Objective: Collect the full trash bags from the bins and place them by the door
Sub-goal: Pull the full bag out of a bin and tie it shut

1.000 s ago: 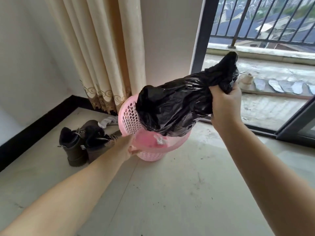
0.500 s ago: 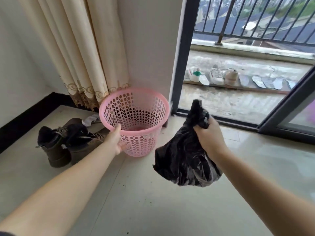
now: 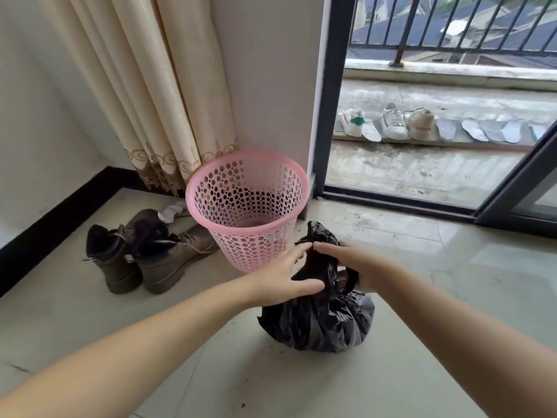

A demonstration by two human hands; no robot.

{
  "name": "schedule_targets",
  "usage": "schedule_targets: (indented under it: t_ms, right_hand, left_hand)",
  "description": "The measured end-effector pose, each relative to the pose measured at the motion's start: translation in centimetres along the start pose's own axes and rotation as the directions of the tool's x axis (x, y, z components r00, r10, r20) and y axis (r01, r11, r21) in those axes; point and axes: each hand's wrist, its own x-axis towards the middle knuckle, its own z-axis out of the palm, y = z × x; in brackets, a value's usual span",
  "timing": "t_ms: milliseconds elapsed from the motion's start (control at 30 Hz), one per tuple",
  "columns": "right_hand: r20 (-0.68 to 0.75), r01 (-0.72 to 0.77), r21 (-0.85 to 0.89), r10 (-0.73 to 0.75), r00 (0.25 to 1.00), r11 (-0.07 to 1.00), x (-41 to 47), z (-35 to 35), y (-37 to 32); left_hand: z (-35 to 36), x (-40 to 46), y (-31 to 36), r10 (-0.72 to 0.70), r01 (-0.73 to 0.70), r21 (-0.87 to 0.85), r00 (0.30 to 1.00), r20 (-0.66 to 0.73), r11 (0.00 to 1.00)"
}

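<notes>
The bin [image 3: 247, 206] stood on the floor [image 3: 452, 267] in the corner, against the wall. Behind the bin and to its left hung the curtain [image 3: 144, 95]. Left of the bin stood two boots [image 3: 141, 251] side by side, a sock [image 3: 171, 212] behind them. Just in front of the bin, to its right, sat the bag [image 3: 319, 321] on the floor, its neck between the left hand [image 3: 280, 282] and the right hand [image 3: 355, 263]. Right of the bin, beyond the door frame [image 3: 328, 95], shoes [image 3: 391, 122] lined the balcony.
</notes>
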Motion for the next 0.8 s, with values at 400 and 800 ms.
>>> schedule_targets:
  t_ms: [400,800]
  right_hand:
    - [0.122,0.127,0.095,-0.138,0.983,0.987,0.3,-3.2,-0.7]
    - [-0.264,0.161,-0.115,-0.187,0.946,0.980,-0.7,-2.4,-3.5]
  left_hand:
    - [-2.2,-0.5,-0.5,0.086,-0.157,-0.108,0.869,-0.487,0.982]
    - [-5.2,-1.3,0.7,-0.105,-0.242,-0.521,0.828,-0.550,0.818]
